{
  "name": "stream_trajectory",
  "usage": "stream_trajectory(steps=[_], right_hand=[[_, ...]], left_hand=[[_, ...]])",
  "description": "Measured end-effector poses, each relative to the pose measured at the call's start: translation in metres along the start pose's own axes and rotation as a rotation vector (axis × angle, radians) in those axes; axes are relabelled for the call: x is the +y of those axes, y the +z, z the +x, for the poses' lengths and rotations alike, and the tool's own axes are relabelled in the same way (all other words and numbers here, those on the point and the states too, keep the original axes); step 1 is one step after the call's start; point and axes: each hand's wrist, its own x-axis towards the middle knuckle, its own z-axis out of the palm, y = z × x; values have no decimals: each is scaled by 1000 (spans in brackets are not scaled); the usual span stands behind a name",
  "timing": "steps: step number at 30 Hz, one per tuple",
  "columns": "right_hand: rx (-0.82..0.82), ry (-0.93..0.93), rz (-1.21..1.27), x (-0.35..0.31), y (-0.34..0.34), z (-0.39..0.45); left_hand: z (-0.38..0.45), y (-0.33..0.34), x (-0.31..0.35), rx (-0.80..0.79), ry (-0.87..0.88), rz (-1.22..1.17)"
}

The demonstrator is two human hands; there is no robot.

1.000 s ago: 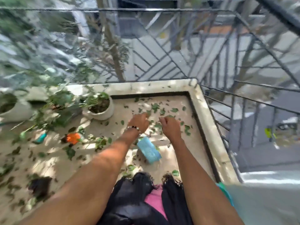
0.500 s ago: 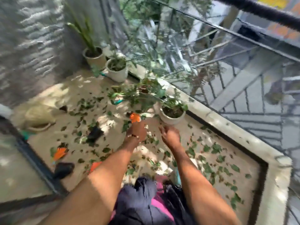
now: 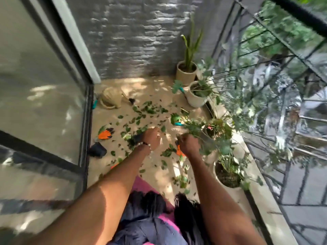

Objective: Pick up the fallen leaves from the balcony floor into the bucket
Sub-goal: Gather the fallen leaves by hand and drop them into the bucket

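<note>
Green fallen leaves (image 3: 150, 109) lie scattered over the beige balcony floor (image 3: 155, 85), thickest in the middle and around my hands. My left hand (image 3: 152, 138), with a bead bracelet at the wrist, hovers low over the leaves with its fingers curled downward; blur hides whether it holds any. My right hand (image 3: 188, 144) is closed in a fist with bits of green leaf showing at its fingers, right beside a leafy potted plant (image 3: 216, 127). No bucket can be made out in this view.
White pots (image 3: 196, 99) with plants line the right edge under the metal railing (image 3: 265, 156), another pot (image 3: 227, 176) close to my right arm. Orange gloves (image 3: 104, 134), a black object (image 3: 97, 150), a teal tool (image 3: 178, 123) and a beige woven bag (image 3: 110, 99) lie on the floor. A glass sliding door (image 3: 44, 103) closes the left.
The view has swung left from the balcony's far corner to the grey wall and door. Both hands have left the floor there and now hover apart over other leaves.
</note>
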Motion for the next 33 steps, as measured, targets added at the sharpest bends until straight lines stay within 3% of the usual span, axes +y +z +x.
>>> stream_trajectory(steps=[5, 10, 17, 25, 33], right_hand=[[-91, -102, 43, -23, 16, 51], [-157, -147, -57, -45, 41, 107], [-231, -112, -85, -92, 55, 226], [-290, -76, -179, -181, 70, 334], [-341, -52, -172, -228, 88, 402]], left_hand=[[39, -10, -26, 101, -127, -106], [87, -16, -51, 65, -189, -72], [207, -35, -79, -11, -238, -57], [328, -110, -132, -20, -247, -135], [393, -146, -174, 6, -300, -200]])
